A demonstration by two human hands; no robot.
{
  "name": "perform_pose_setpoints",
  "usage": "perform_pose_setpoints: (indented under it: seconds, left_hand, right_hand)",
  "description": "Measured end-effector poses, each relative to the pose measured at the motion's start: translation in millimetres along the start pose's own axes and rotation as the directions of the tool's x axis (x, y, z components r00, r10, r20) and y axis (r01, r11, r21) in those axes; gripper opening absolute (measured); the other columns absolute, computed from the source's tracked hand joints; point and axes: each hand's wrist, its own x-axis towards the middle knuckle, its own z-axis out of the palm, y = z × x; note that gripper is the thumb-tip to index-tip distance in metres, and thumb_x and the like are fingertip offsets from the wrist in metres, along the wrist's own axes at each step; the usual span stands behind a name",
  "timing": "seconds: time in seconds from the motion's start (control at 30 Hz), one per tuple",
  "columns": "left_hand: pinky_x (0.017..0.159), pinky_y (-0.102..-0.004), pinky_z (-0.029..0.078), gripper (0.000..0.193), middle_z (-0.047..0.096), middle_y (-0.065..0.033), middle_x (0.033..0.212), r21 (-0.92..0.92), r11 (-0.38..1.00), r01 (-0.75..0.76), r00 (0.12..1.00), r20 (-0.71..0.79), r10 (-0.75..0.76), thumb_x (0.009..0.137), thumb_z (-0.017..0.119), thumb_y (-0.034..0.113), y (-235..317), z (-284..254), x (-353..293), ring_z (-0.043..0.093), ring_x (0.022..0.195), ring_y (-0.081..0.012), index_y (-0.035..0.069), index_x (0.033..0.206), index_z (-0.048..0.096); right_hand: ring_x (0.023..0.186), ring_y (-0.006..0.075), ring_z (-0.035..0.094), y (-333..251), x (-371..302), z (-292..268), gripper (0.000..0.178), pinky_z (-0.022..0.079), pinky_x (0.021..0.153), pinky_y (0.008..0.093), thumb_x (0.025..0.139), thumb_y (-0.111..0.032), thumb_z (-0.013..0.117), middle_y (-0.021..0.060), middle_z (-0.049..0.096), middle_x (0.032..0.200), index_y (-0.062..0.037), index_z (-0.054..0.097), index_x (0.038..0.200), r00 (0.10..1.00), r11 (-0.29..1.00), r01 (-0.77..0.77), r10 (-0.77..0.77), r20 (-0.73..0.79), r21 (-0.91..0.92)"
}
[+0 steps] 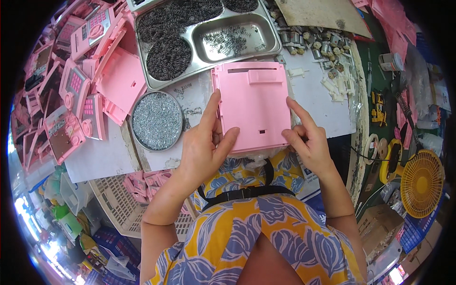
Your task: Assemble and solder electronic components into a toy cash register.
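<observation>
A flat pink plastic panel (251, 107) with a long slot and a raised block near its far edge lies between my hands at the front of the table. My left hand (204, 135) grips its left edge, thumb on top near the lower corner. On the right edge, my right hand (306, 140) has its thumb at the lower corner and its index finger along the side. Clear plastic film (259, 156) shows under the panel's near edge. Left of the panel stands a round dish (156, 121) full of small silver screws.
A metal tray (280, 45) with dark springs sits beyond the panel. Pink casings (71, 90) are heaped at the left. Small motors (325, 50) and white plastic parts (337, 88) lie at the right, near a yellow fan (422, 183). A beige basket (111, 202) stands below the table edge.
</observation>
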Motion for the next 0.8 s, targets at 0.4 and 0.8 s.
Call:
perform_pose_setpoints:
  seconds: [0.4, 0.8]
  left_hand:
    - [0.048, -0.0338, 0.044, 0.051, 0.052, -0.0097, 0.054, 0.076, 0.996, 0.048, 0.983, -0.181, -0.033, 0.091, 0.071, 0.012, -20.1, 16.5, -24.5, 0.054, 0.045, -0.0211, -0.002, 0.138, 0.058]
    - [0.077, -0.0383, 0.045, 0.018, 0.062, -0.0087, 0.085, 0.657, 0.754, 0.004, 0.944, -0.252, 0.215, 0.081, 0.076, 0.01, -69.4, -89.0, -17.7, 0.06, 0.084, -0.0267, 0.005, 0.098, 0.071]
  right_hand:
    - [0.05, 0.0341, 0.06, -24.5, 20.8, -7.1, 0.062, 0.048, 0.053, 0.0434, 0.095, -0.033, 0.066, 0.0136, 0.058, 0.056, -0.0179, 0.046, 0.152, 0.965, 0.766, 0.249, -0.14, 0.223, -0.593]
    - [0.079, 0.0119, 0.059, -109.3, 163.8, -53.2, 0.045, 0.051, 0.078, 0.0319, 0.095, -0.02, 0.066, 0.0036, 0.064, 0.091, 0.0, 0.057, 0.134, 0.733, 0.815, 0.568, -0.436, -0.522, 0.116]
